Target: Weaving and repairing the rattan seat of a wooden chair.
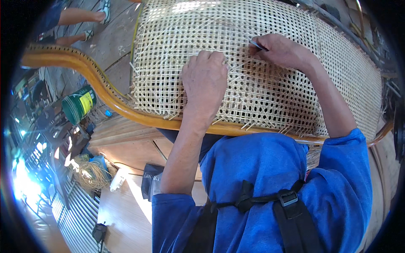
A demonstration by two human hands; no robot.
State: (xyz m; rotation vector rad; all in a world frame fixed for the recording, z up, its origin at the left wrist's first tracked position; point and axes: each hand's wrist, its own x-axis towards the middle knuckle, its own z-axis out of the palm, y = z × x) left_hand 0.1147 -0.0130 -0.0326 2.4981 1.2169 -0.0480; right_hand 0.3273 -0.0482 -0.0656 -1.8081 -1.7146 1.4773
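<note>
A woven cane panel [177, 33] with small open holes spans a curved, varnished wooden frame [139, 118] in front of me. My left hand [205, 78] rests closed on the weave, its knuckles upward and fingers curled under. What those fingers pinch, if anything, is hidden. Farther right, my right hand [278, 49] is closed around a small, thin dark tool [260, 44] with a shiny grey end, just over the panel; its exact kind cannot be made out. Loose cane ends [249, 125] stick out along the frame's near edge.
A green bucket [78, 105] with a yellow label lies at the left, beside the frame. Below it sit a bundle of loose cane strands [90, 173] and a white bottle [119, 179]. Another person's legs [80, 17] show at the upper left on the plank floor.
</note>
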